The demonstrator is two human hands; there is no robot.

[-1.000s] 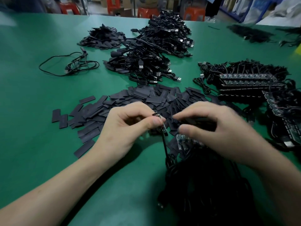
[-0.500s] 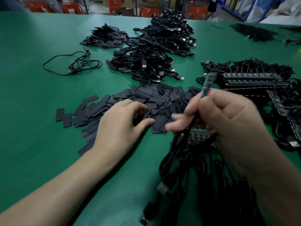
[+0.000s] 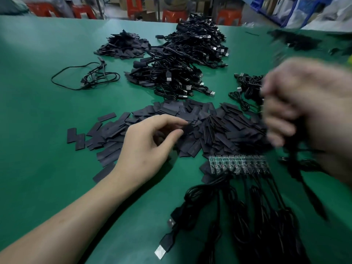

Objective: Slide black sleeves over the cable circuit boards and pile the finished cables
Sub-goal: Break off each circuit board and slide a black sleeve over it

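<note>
Flat black sleeves (image 3: 219, 126) lie spread in a heap at the middle of the green table (image 3: 38, 130). My left hand (image 3: 146, 147) rests on the heap's left part and pinches one black sleeve (image 3: 187, 128) between thumb and forefinger. My right hand (image 3: 308, 111) is raised at the right, blurred by motion, closed on a black cable (image 3: 304, 180) that hangs down from it. A row of bare circuit boards (image 3: 238, 164) with their cables (image 3: 247, 216) lies just in front of the heap. A big pile of finished cables (image 3: 181, 63) sits farther back.
A second sleeve heap (image 3: 123, 46) sits at the back left. One loose cable (image 3: 87, 77) lies to the left of the finished pile. More cable bundles (image 3: 245, 88) are partly hidden behind my right hand. Red stools (image 3: 171, 15) stand beyond the far edge.
My right hand has swung up and to the right with the cable, away from the left hand. My left hand has stayed on the sleeve heap and now pinches a sleeve.
</note>
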